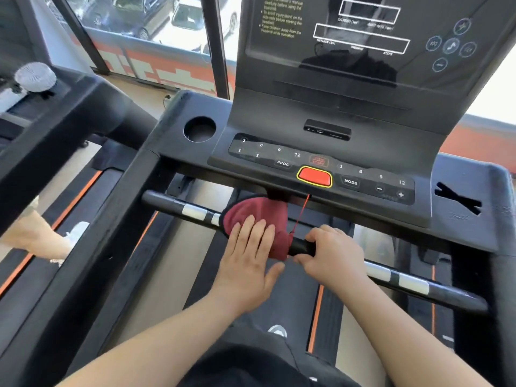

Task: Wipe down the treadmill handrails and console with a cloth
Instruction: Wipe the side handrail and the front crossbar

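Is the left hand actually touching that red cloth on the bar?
Touching. The head view shows the left hand lying flat on the red cloth, fingers pressing it against the front handrail, with no gap visible.

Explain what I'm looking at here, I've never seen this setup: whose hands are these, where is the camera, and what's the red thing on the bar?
There is one picture, from a camera worn on a person's head, looking forward and down. No robot is involved, only two bare hands.

The machine is a treadmill. Its console faces the person, with number keys, a red stop button and a dark screen above. A round cup holder sits at its left.

Below the console a black handlebar runs across. A dark red cloth is draped over it. The left hand presses flat on the cloth, fingers spread. The right hand is curled around the bar beside the cloth. A thin red cord hangs from the console.
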Action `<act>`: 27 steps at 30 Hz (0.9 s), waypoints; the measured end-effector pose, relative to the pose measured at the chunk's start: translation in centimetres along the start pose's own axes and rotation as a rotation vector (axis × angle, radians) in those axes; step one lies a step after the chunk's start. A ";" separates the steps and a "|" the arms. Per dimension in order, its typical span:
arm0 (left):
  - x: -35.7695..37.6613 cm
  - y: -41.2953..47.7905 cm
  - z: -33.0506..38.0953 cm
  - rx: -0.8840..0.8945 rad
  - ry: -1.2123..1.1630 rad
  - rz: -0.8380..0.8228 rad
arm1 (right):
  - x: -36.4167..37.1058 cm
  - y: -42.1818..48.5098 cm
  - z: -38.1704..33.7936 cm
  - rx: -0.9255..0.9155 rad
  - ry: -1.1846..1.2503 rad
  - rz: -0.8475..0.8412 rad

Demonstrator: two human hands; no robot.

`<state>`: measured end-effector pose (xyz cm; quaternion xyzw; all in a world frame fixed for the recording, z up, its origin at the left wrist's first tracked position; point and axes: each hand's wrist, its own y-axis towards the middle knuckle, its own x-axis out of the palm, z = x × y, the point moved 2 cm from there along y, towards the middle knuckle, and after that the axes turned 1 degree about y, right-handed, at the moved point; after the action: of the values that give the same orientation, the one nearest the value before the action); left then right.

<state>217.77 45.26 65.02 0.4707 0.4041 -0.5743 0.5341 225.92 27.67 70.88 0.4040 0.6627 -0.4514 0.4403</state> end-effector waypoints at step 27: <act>-5.2 4.5 -15.6 -0.240 0.204 0.087 | -0.2 0.4 -5.0 0.149 0.400 0.306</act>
<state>223.84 61.14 66.68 0.4763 0.5012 -0.4474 0.5672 225.29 32.53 71.99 0.6119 0.6329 -0.3382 0.3326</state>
